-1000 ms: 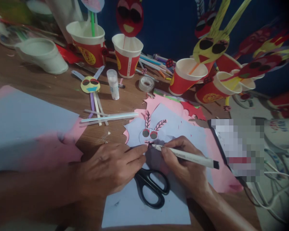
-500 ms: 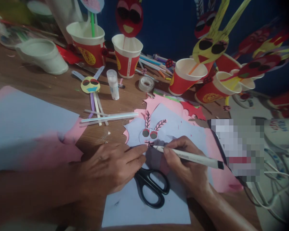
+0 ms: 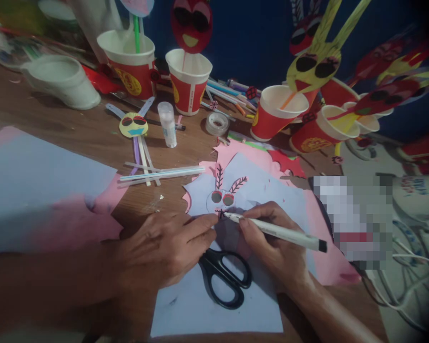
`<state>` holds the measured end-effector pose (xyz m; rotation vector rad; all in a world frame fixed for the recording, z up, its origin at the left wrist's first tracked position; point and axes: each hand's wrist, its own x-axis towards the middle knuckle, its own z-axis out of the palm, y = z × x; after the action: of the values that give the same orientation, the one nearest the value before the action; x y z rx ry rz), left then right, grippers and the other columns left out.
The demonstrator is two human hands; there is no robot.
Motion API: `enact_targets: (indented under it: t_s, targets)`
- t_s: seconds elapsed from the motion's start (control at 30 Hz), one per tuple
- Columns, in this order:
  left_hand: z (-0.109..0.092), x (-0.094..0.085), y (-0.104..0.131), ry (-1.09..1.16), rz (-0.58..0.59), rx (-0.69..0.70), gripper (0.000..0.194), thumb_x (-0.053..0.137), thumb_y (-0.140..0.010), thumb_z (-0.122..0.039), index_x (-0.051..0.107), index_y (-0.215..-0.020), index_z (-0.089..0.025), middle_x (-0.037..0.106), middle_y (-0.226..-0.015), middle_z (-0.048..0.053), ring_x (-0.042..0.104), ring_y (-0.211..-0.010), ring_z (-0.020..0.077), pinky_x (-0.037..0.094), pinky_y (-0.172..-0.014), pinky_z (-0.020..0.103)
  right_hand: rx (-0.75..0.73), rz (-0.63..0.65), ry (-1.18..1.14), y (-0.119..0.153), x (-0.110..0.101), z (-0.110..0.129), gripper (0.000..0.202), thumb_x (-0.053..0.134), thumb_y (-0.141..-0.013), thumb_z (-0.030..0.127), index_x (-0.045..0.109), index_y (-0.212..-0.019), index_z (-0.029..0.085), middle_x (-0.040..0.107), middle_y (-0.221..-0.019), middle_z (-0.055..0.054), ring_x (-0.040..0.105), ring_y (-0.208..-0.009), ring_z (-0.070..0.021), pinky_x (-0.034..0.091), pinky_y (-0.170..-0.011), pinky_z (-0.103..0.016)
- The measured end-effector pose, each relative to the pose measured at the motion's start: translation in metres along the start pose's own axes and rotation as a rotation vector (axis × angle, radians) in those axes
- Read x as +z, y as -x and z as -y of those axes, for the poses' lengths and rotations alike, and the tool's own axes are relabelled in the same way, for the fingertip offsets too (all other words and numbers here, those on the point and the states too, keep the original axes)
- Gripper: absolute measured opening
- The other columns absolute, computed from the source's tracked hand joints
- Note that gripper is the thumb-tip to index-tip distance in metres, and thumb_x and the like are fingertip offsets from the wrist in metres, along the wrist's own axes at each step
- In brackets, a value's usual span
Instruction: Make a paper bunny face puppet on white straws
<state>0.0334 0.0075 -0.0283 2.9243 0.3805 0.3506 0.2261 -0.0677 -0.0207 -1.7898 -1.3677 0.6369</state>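
Observation:
My right hand [image 3: 275, 233] grips a white marker [image 3: 282, 231] with a black end, its tip touching a small dark drawing near the mouth of a paper face [image 3: 219, 200]. That face has dark round eyes and two feathery antennae. My left hand [image 3: 171, 243] lies flat on the paper just left of the tip, fingers stretched out and holding nothing. Black-handled scissors [image 3: 227, 278] rest below the fingers on the pale blue sheet [image 3: 214, 317]; their blades are hidden.
Paper cups [image 3: 189, 81] with face puppets stand along the back. A glue stick [image 3: 168, 125], a tape roll [image 3: 217, 124], straws [image 3: 160, 175] and a yellow face puppet [image 3: 133, 125] lie nearer. A large sheet [image 3: 46, 190] covers the left.
The marker has shifted slightly, its black end moving a little to the left along with my right hand. My left hand has stayed in place.

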Motion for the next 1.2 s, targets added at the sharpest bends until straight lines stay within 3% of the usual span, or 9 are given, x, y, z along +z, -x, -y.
enact_targets:
  t_s: [0.3,0.47,0.67,0.93,1.2]
  targets:
    - [-0.0005,0.0015,0.0006,0.013,-0.012,0.008,0.026,0.043,-0.083,-0.016,0.057,-0.105,-0.017,0.059,-0.116,0.002,0.058,-0.077,0.0168,0.049,-0.059,0.031,-0.068,-0.017,0.101,-0.0025,0.0007,0.0015,0.006,0.059,-0.075,0.022,0.055,-0.070,0.020,0.058,-0.050,0.005,0.048,-0.037,-0.0073,0.039,-0.037,-0.017]
    - [0.0001,0.0022,0.0005,0.023,0.007,0.010,0.027,0.043,-0.083,-0.015,0.056,-0.106,-0.018,0.058,-0.117,0.003,0.058,-0.082,0.0180,0.044,-0.050,0.027,-0.078,0.000,0.104,-0.0027,0.0007,0.0031,0.007,0.057,-0.076,0.022,0.055,-0.070,0.020,0.060,-0.054,0.003,0.053,-0.041,-0.0090,0.041,-0.039,-0.018]
    - [0.0001,0.0020,0.0021,0.035,0.004,0.018,0.026,0.043,-0.083,-0.015,0.055,-0.106,-0.017,0.058,-0.117,0.003,0.058,-0.080,0.0179,0.048,-0.060,0.031,-0.089,0.021,0.112,-0.0022,-0.0005,0.0013,0.006,0.057,-0.077,0.021,0.055,-0.072,0.019,0.057,-0.050,0.005,0.050,-0.038,-0.0079,0.040,-0.038,-0.018]
    - [0.0008,0.0036,0.0007,0.012,-0.031,0.024,0.025,0.043,-0.083,-0.016,0.056,-0.104,-0.017,0.058,-0.117,0.003,0.059,-0.076,0.0165,0.048,-0.059,0.030,-0.126,0.013,0.107,-0.0026,0.0007,0.0026,0.006,0.059,-0.075,0.018,0.056,-0.070,0.019,0.057,-0.052,0.005,0.049,-0.039,-0.0057,0.038,-0.039,-0.016]
    - [-0.0011,0.0015,0.0003,0.021,0.032,-0.012,0.026,0.043,-0.083,-0.018,0.055,-0.105,-0.019,0.058,-0.119,0.002,0.059,-0.076,0.0171,0.047,-0.053,0.029,-0.112,0.032,0.046,-0.0017,-0.0007,0.0005,0.007,0.061,-0.076,0.019,0.057,-0.070,0.019,0.058,-0.055,0.004,0.049,-0.041,-0.0062,0.038,-0.040,-0.017]
